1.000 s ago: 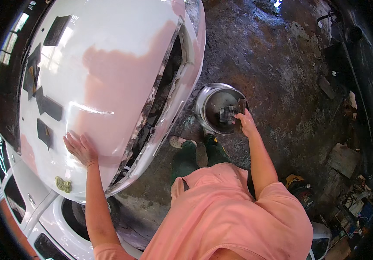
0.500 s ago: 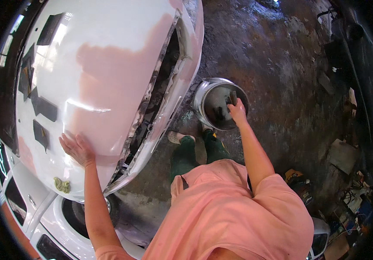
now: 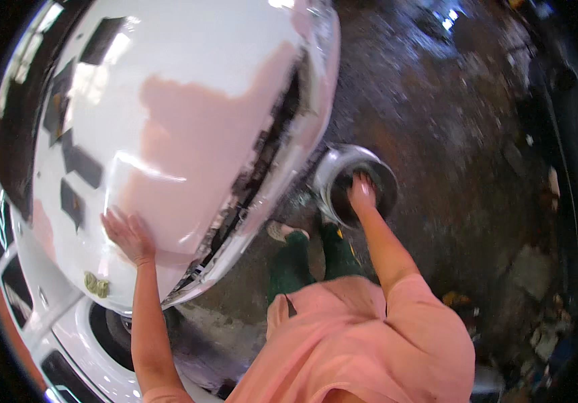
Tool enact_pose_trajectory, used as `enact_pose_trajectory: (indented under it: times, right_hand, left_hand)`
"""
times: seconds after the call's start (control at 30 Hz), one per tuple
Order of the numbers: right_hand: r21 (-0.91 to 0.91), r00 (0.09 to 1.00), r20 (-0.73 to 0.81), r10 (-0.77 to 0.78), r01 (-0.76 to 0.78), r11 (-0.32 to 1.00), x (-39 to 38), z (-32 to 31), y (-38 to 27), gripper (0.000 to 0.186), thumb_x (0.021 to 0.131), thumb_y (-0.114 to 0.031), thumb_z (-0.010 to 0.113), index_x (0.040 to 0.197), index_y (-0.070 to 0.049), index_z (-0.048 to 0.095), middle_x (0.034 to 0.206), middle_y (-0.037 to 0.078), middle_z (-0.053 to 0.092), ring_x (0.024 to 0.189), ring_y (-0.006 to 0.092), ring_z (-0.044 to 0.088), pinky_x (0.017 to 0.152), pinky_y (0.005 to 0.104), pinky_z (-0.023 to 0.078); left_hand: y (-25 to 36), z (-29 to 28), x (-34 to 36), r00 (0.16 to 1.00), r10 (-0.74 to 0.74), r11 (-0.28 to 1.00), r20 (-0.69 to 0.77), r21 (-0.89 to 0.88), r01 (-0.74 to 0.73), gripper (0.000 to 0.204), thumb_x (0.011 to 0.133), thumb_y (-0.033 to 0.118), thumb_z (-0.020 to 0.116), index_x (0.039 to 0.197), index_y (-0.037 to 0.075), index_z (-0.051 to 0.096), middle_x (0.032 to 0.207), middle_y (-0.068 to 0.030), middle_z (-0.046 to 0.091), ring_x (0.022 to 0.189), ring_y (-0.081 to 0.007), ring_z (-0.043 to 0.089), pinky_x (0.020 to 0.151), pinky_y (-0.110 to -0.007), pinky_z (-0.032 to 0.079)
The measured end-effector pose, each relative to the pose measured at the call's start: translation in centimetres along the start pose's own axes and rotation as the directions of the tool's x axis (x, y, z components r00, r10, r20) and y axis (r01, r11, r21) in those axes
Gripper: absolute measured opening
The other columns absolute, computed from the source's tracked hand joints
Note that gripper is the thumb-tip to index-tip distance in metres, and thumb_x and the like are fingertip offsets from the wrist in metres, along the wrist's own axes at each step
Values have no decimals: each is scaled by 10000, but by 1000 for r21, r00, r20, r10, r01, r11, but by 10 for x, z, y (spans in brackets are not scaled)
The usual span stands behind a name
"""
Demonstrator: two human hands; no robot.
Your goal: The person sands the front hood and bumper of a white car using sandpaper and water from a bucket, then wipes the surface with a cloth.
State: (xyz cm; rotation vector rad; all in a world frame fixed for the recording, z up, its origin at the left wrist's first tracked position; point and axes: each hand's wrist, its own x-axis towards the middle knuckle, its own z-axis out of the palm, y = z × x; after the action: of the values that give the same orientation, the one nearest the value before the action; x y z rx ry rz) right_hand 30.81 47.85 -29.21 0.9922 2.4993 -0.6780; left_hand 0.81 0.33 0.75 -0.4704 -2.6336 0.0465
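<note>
Our left hand [image 3: 129, 236] lies open and flat near the close corner of the white hood [image 3: 188, 47], fingers toward the windshield [image 3: 19, 151]. The hood's long axis slants away rightward, its far end cut off. Off its front edge, our right hand [image 3: 362, 191] dips into the upright bucket [image 3: 324, 176]; blur prevents us telling whether it grips anything.
</note>
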Motion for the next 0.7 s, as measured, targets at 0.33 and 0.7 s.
enact_pose_trajectory:
  times: [0.33, 0.7]
  right_hand:
    - [28, 962, -176, -207, 215, 976, -25, 12, 0, 446, 923, -192, 588, 1319, 14, 590, 1400, 330, 509, 1222, 512, 533, 1065, 514, 451]
    - [764, 972, 65, -226, 97, 638, -44, -148, -61, 410, 915, -122, 650, 1299, 16, 606, 1171, 97, 677, 1068, 215, 637, 956, 358, 492]
  left_hand:
    - [-3, -7, -3, 994, -104, 991, -21, -84, 102, 707, 998, 401, 534, 1568, 53, 303, 1621, -243, 237, 1499, -431, 228, 1237, -548, 186]
    - [5, -10, 5, 986, -133, 984, -100, -136, 119, 765, 931, 472, 612, 1531, 75, 355, 1572, -248, 298, 1456, -440, 293, 1223, -560, 232]
